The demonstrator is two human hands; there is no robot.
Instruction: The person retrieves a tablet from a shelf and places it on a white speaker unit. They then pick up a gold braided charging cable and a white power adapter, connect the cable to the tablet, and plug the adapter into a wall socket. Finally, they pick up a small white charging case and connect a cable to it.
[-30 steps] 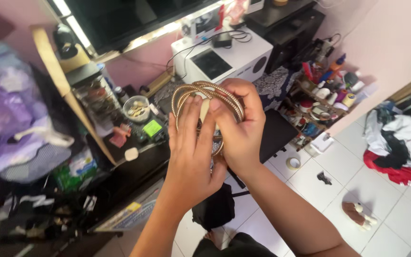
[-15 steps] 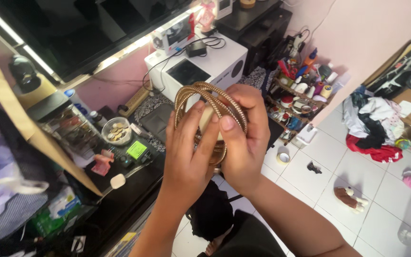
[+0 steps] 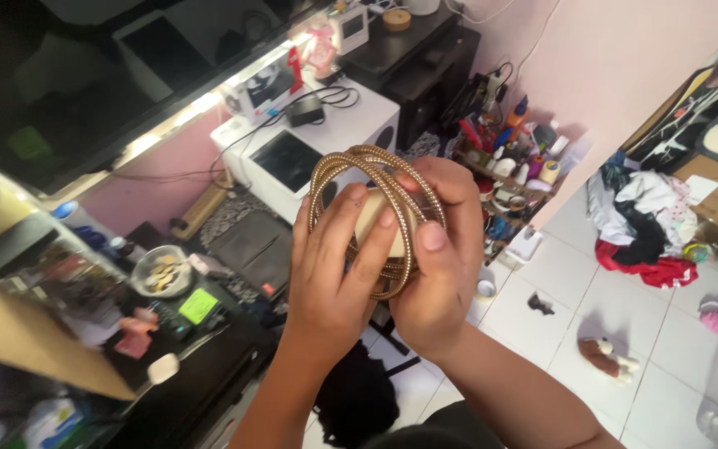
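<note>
Both of my hands are raised in the middle of the head view around a coil of golden, ribbed flexible cable (image 3: 351, 162) wound in several loops. My left hand (image 3: 334, 266) presses its fingers over a small beige block (image 3: 376, 218) at the coil's centre. My right hand (image 3: 438, 249) wraps the coil from the right, thumb lying across the loops. The lower part of the coil is hidden behind my fingers.
Below are a white box-shaped appliance (image 3: 309, 150) with cables on top, a black cabinet (image 3: 409, 50), a dark desk with a bowl of coins (image 3: 159, 273), a shelf of bottles (image 3: 508, 158), a clothes pile (image 3: 641, 224) and a brown toy (image 3: 608, 357) on white floor tiles.
The camera view has shifted and drawn closer; my hands stay clasped on the coil, with my left fingers moving slightly over the beige block.
</note>
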